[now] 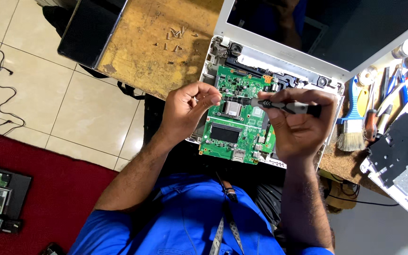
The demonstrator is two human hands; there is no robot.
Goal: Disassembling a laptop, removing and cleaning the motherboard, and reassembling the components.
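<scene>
Right grip (294, 120) curls around screwdriver (284, 106); left hand (189, 107) pinches its tip.

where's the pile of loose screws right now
In the head view, the loose screws lie on the worn brown tabletop, left of the opened white laptop and beyond the left hand.

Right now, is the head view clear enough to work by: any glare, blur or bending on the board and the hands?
Head view: green circuit board sharp and evenly lit; left hand and right hand on the screwdriver show no motion blur; the dark laptop screen mirrors a dim figure; wide-angle bending at the edges.
</scene>
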